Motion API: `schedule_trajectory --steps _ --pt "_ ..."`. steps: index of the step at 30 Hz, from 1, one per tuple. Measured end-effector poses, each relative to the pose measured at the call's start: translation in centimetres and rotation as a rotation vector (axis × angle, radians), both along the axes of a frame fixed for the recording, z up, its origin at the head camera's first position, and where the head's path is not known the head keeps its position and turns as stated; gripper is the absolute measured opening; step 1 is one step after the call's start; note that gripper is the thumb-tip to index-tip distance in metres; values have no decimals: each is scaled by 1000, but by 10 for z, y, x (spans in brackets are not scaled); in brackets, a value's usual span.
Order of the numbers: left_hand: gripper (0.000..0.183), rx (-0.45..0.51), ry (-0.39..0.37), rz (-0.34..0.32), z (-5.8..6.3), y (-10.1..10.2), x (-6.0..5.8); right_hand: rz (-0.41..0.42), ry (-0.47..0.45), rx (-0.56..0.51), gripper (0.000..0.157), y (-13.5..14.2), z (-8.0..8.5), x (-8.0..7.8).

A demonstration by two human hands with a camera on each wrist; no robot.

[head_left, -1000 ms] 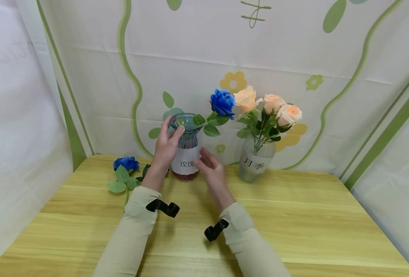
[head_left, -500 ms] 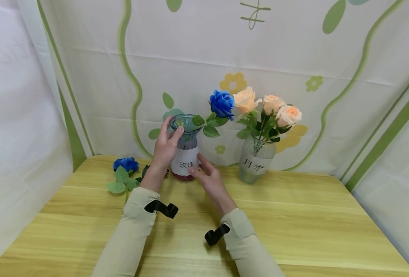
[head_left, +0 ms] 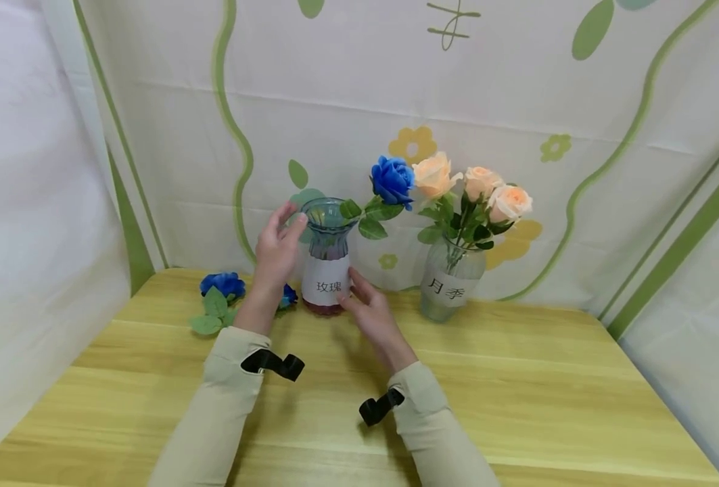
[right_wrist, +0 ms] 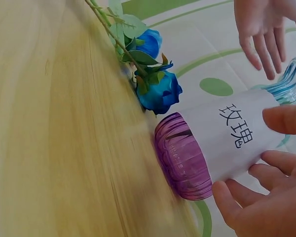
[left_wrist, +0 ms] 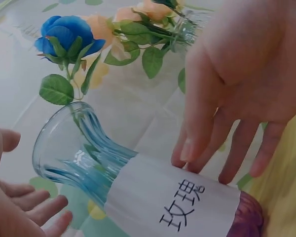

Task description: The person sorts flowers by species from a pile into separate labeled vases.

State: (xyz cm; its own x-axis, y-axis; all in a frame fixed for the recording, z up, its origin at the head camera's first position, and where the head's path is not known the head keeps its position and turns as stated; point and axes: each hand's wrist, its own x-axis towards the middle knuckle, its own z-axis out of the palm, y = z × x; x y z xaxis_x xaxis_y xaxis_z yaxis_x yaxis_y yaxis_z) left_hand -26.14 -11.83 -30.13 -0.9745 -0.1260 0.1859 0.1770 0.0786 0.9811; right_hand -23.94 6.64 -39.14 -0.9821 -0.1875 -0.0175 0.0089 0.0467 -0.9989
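Note:
A glass vase (head_left: 330,245), blue at the neck and purple at the base (right_wrist: 182,163), stands upright on the table with a white label bearing black characters. One blue rose (head_left: 392,181) leans out of its mouth to the right. My right hand (head_left: 374,318) holds the lower right side, thumb on the label and fingers round the side. My left hand (head_left: 276,251) hovers just left of the vase's rim, fingers spread, apart from the glass and holding nothing. Behind my left forearm, two blue roses lie on the table, one rose (right_wrist: 160,94) in front of another rose (right_wrist: 150,43).
To the right stands a clear vase (head_left: 435,312), also labelled, holding three peach roses (head_left: 435,176). The wooden table (head_left: 517,406) backs onto a white cloth (head_left: 335,122) printed with flowers and leaves. White cloth also hangs at both sides.
My left hand has let go of the vase's rim and moved left. My right hand has come in to the vase's lower side. More of the second lying blue rose now shows.

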Motion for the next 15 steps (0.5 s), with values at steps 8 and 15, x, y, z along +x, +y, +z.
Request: schedule_trajectory --steps 8,15 --pt "62 -17 -114 89 2 -23 26 13 8 -19 67 -1 2 1" --pt "59 -67 -237 61 -13 -48 52 14 17 -25 67 1 3 1"
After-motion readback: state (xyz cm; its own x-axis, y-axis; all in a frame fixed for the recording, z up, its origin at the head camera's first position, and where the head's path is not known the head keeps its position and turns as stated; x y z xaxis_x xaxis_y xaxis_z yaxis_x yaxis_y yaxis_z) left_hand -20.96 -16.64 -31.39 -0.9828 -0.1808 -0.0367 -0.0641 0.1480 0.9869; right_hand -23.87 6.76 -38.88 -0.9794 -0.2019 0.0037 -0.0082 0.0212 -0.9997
